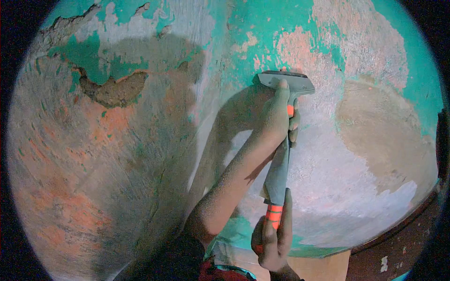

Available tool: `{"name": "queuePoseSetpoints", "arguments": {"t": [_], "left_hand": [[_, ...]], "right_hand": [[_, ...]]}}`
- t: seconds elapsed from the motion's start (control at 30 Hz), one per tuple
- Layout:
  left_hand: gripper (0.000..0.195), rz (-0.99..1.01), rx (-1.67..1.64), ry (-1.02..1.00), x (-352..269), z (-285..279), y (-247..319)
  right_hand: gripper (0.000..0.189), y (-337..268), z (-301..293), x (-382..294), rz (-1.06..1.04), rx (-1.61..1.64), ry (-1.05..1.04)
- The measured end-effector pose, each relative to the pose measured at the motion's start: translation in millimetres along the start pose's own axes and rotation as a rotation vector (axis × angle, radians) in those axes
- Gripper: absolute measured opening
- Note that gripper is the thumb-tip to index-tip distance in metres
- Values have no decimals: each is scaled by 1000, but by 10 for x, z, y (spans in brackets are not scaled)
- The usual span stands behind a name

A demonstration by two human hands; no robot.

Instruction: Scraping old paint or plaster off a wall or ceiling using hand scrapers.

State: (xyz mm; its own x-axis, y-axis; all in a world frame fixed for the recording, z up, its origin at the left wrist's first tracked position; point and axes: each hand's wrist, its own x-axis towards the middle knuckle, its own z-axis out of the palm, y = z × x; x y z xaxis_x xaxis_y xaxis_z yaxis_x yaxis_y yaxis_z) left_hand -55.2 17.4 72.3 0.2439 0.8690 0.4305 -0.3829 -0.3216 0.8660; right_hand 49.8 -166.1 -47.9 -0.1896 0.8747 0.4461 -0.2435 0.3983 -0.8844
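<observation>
A long-handled scraper (278, 172), grey with orange bands, stands nearly upright in front of a wall with patchy green paint (277, 17). Its wide head (286, 82) lies against the wall at the edge between green paint and bared pinkish plaster. My left hand (283, 112) grips the neck just below the head, thumb lying along the top, fingertips showing on the right side. Lower down, my right hand (272, 237) is closed around the orange-banded end of the handle. The blade's contact edge is hard to make out.
A broken hollow in the plaster (114, 91) shows at the upper left. Beside my hands, a brown bare patch (379, 130) lies on the right. Dark brown, paint-spotted boarding (390, 246) runs along the lower right. The shadow of my arm falls on the wall.
</observation>
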Motion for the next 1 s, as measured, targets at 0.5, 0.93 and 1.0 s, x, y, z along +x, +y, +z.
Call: {"name": "queuePoseSetpoints", "arguments": {"t": [0.5, 0.93, 1.0], "left_hand": [[59, -68, -56, 47, 46, 30, -11], [57, -68, -43, 56, 99, 59, 90], [56, -68, -45, 59, 46, 61, 71]], "right_hand": [[70, -134, 66, -34, 27, 73, -21], [73, -145, 31, 66, -31, -5, -31], [73, -140, 43, 46, -16, -8, -27]]}}
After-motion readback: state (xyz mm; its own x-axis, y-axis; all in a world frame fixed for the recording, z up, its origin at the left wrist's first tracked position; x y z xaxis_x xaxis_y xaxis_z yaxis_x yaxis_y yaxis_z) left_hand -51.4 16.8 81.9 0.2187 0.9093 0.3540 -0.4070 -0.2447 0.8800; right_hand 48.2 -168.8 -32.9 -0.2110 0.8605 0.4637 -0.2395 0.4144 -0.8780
